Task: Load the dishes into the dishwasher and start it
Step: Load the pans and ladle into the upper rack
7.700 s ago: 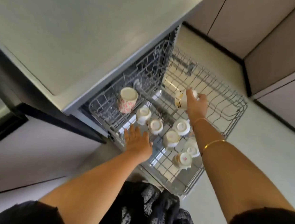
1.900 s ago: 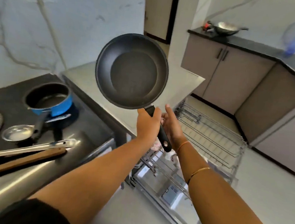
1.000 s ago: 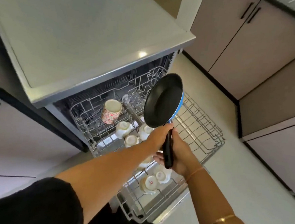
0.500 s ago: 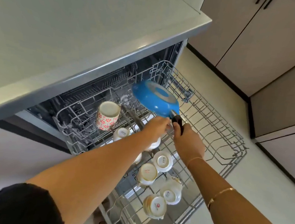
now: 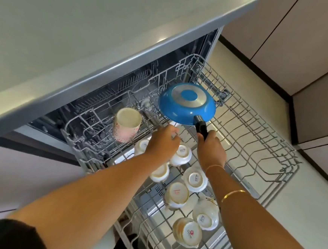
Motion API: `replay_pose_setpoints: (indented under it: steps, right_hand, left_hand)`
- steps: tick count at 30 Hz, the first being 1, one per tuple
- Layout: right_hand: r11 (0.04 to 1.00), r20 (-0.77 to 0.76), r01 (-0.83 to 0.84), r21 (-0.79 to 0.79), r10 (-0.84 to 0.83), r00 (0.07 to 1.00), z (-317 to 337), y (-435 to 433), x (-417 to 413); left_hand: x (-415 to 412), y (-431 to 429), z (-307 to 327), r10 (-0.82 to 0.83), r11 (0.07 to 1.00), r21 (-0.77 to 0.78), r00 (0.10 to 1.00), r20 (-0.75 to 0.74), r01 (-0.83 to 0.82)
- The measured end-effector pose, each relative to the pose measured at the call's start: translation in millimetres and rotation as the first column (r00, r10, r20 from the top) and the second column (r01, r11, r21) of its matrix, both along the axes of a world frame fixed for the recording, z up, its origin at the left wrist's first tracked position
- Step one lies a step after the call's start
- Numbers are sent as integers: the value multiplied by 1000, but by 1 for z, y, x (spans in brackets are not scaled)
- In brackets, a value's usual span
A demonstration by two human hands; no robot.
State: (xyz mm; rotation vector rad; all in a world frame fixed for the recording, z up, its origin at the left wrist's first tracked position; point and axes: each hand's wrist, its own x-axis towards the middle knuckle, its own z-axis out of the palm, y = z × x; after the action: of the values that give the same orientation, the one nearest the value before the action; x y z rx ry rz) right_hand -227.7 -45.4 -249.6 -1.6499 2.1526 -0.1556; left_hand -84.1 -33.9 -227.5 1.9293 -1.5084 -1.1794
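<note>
A blue frying pan (image 5: 187, 104) is turned bottom up over the back middle of the pulled-out wire rack (image 5: 256, 143) of the dishwasher. My right hand (image 5: 211, 149) grips its black handle. My left hand (image 5: 162, 142) hovers just left of the handle with fingers loosely curled, holding nothing, above several white cups (image 5: 195, 179) standing upside down in the rack. A floral cup (image 5: 127, 124) stands inverted at the rack's back left.
A grey countertop (image 5: 87, 39) overhangs the dishwasher opening. Beige cabinet doors (image 5: 302, 47) stand at the right beyond the pale floor. The right half of the rack holds no dishes.
The pan has gone from upright and black-side-facing to flipped bottom up, and lowered toward the rack. My left hand has let go of the handle; my right hand keeps it.
</note>
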Motion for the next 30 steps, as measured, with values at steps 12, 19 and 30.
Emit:
replay_pose_setpoints:
  steps: [12,19,30]
  right_hand:
    - [990,90,-10,138,-2,996,-12,-5,-14]
    - [968,14,-111,223,111,994,-10,-11,-26]
    - [977,-92,-20,211,40,995,-9,0,-13]
  left_hand:
    - [6,3,-8,38,999,32,999,-11,-37]
    - [3,9,-9,23,999,29,999,-48,-22]
    - [-7,19,-7,11,1000,21,999,-53,-10]
